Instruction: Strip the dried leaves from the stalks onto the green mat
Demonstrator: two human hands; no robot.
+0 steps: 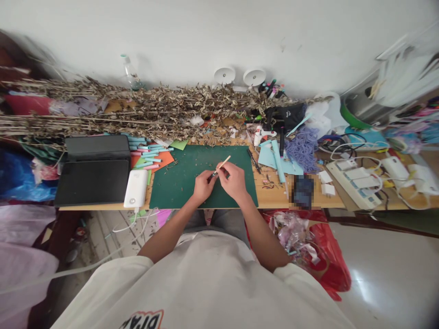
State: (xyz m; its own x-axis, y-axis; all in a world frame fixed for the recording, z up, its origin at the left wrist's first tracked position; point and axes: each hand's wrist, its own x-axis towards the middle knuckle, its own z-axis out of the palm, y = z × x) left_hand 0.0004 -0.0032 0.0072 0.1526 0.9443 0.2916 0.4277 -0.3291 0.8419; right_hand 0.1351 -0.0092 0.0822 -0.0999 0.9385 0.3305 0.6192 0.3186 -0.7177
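Note:
Both hands meet over a dark green cutting mat on a wooden table. My right hand is closed on a thin pale wooden stick that points up and to the right. My left hand pinches the stick's lower end, where a small dark bit shows at the fingertips. Bits of dried leaf lie scattered on the mat around the hands.
Dried leafy branches lie across the back. A black case and a white power bank sit left of the mat, with rolled paper tubes behind. To the right: blue paper, a glue gun, a power strip, cables. A red bag hangs below.

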